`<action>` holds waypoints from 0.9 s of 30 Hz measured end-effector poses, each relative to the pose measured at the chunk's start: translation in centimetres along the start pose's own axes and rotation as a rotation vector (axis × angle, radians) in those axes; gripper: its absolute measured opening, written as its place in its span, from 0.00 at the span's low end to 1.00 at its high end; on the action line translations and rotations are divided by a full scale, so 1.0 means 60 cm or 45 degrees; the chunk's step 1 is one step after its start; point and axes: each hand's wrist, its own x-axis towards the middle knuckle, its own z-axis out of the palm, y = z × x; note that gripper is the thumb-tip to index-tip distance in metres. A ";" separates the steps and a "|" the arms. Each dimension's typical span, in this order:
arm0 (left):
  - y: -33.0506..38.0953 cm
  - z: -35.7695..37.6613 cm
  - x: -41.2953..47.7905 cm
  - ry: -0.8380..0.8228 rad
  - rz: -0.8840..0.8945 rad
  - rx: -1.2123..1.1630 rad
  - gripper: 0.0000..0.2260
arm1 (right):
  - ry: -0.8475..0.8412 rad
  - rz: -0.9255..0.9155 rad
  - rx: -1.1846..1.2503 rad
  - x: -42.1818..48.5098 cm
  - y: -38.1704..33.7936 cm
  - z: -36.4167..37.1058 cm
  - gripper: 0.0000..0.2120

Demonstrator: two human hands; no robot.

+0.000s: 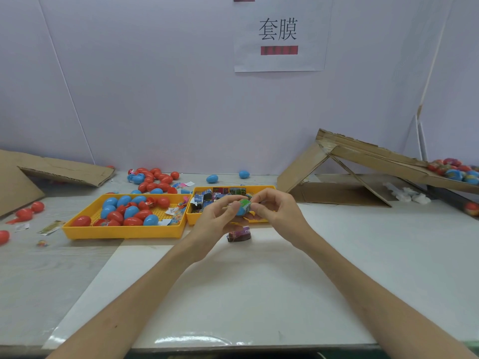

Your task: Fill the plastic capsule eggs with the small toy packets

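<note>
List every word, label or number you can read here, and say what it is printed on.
"套膜": white paper sign on the wall.
Red bar under it: blurred, unreadable.
Packets in the right yellow tray: print too small.
Green packet on the blue egg: unreadable.
Purple packet on the table: blurred.

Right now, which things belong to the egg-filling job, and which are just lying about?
Job: blue egg and green packet, held by left hand and right hand; tray of eggs; tray of packets.
Lying about: cardboard ramp; wall sign; folded cardboard; paper scraps.
</note>
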 end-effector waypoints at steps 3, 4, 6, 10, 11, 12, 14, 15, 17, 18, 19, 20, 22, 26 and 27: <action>0.001 0.001 0.001 -0.023 -0.024 -0.055 0.18 | 0.035 -0.079 -0.104 -0.001 -0.002 -0.001 0.11; 0.000 0.000 0.002 -0.013 -0.027 -0.067 0.19 | 0.028 -0.127 -0.181 -0.003 -0.002 -0.001 0.15; 0.000 -0.001 0.004 0.035 -0.031 -0.069 0.19 | -0.024 -0.211 -0.260 -0.007 -0.003 0.004 0.23; -0.002 -0.003 0.004 0.117 -0.037 0.067 0.23 | -0.095 -0.262 -0.338 -0.011 0.002 0.012 0.24; -0.002 -0.002 0.004 0.117 -0.032 0.104 0.24 | -0.086 -0.264 -0.358 -0.011 0.002 0.013 0.22; -0.002 0.000 0.003 0.111 -0.028 0.134 0.24 | -0.072 -0.265 -0.368 -0.011 0.003 0.013 0.21; -0.001 0.002 0.003 0.093 -0.033 0.181 0.24 | -0.037 -0.253 -0.369 -0.009 0.005 0.013 0.17; 0.000 0.003 0.003 0.089 -0.030 0.184 0.23 | -0.016 -0.226 -0.358 -0.009 0.006 0.013 0.15; 0.001 0.000 0.004 0.117 0.008 0.186 0.18 | 0.032 -0.148 -0.305 -0.005 0.008 0.011 0.11; 0.000 -0.004 0.006 0.157 0.053 0.254 0.14 | 0.051 -0.099 -0.256 -0.002 0.007 0.009 0.09; -0.003 -0.010 0.008 0.209 0.113 0.406 0.10 | 0.065 -0.039 -0.183 0.001 0.007 0.007 0.06; -0.006 -0.017 0.009 0.251 0.174 0.618 0.07 | 0.078 0.028 -0.089 0.003 0.006 0.005 0.05; -0.010 -0.028 0.007 0.217 0.255 0.997 0.03 | 0.104 0.172 0.132 0.008 0.009 -0.002 0.06; -0.019 -0.028 -0.002 -0.045 0.246 1.219 0.04 | 0.174 0.446 0.539 0.019 0.014 -0.016 0.10; -0.022 -0.027 -0.003 -0.084 0.255 1.267 0.05 | 0.177 0.515 0.625 0.022 0.014 -0.018 0.11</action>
